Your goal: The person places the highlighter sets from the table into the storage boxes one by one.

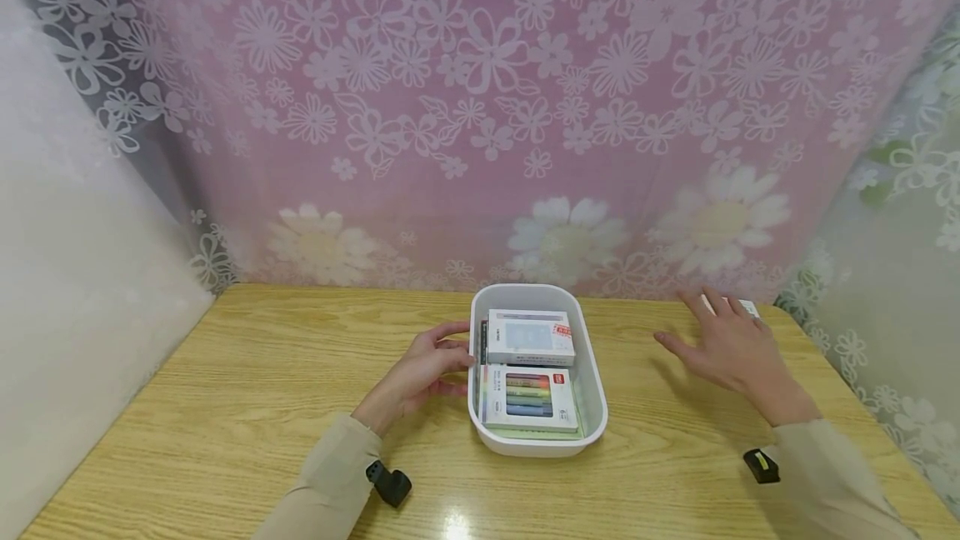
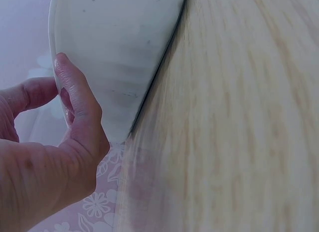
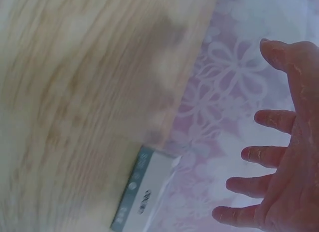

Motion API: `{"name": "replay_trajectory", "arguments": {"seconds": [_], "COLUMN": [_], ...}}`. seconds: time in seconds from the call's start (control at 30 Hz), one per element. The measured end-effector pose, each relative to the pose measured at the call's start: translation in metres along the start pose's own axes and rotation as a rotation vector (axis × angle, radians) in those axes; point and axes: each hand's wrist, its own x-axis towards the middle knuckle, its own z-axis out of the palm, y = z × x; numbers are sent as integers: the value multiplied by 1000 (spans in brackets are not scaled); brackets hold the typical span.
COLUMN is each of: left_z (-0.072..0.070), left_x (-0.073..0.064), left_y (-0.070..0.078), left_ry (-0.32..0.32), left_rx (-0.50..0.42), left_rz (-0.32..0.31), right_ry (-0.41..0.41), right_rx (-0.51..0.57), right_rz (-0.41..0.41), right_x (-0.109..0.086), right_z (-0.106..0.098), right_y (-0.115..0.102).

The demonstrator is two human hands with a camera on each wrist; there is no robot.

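Note:
A white plastic bin (image 1: 596, 390) stands near the middle of the wooden table. Inside it lie a white box with a red stamp (image 1: 531, 337) and, nearer the front, a boxed set of coloured markers (image 1: 528, 398). My left hand (image 1: 427, 369) pinches the bin's left rim; the left wrist view shows this hand (image 2: 70, 127) with fingers at the edge of the bin wall (image 2: 117, 57). Fingers spread, my right hand (image 1: 731, 348) hovers over the back right of the table. Partly behind it is a small white and grey box (image 3: 144, 192).
The tabletop (image 1: 300, 373) ends at a pink floral curtain (image 1: 525, 107) along the back. Light curtains also hang at the left and right sides. Several thin flat items stand along the bin's inner left wall.

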Motion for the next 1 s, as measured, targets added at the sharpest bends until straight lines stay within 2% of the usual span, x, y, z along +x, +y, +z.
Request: {"name": "replay_trajectory", "arguments": {"seconds": [0.4,0.67,0.87,1.0], "left_z": [-1,1,1,0], "left_x": [0,-1,-1,-1], "left_y": [-2,0,0,-1], "left_ry": [-1,2,4,1], "left_rx": [-16,-20,-21,-28], "left_rz": [-1,-7,-6,-9], "right_ry": [-49,-171,-223,-219], "right_rx": [26,16,78,109], "right_rz": [51,97,135,148], "right_x": [1,5,5,4], "right_z": [11,20,21,21], "right_y": [36,62,77,81]}}
